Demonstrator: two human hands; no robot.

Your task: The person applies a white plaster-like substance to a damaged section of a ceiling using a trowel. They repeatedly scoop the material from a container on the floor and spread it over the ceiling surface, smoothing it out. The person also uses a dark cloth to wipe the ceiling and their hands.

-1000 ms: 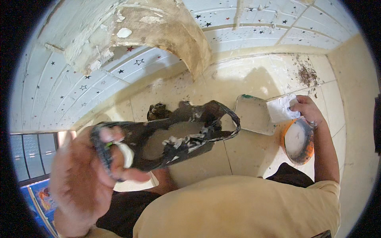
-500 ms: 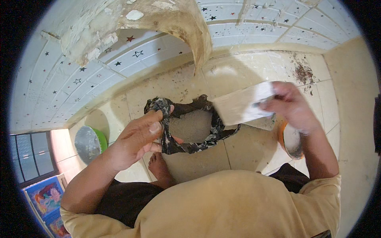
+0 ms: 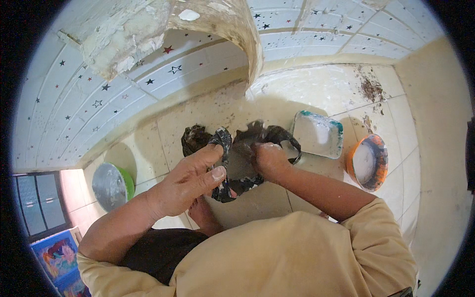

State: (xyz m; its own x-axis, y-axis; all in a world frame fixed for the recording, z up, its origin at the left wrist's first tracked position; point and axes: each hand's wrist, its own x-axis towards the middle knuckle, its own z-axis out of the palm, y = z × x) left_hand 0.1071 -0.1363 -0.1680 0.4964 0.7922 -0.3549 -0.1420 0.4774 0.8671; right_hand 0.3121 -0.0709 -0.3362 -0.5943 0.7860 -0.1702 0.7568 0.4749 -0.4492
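A black plastic bag (image 3: 222, 190), smeared with pale residue, hangs crumpled and gaping in front of me, with greyish powder (image 3: 241, 167) inside. My left hand (image 3: 190, 173) grips its left rim, thumb on the near face. Over the right part of the opening is my right hand (image 3: 272, 161), curled with the knuckles up. Its fingertips point down into the bag, and whatever they hold is hidden. Just beyond that hand, a white rectangular tub (image 3: 319, 133) with a teal-stained rim sits on the tiled floor.
An orange bowl (image 3: 367, 162) holding whitish material stands at the right. At the left is a green basin (image 3: 113, 185). A peeling, curved plastered piece (image 3: 213, 24) juts in overhead from the star-patterned wall (image 3: 104, 104). Dark debris (image 3: 371, 90) lies on the far right tiles.
My right hand has swung left from the tub to the bag's opening. The flat white piece it held is out of sight. My left hand has shifted slightly right with the bag rim.
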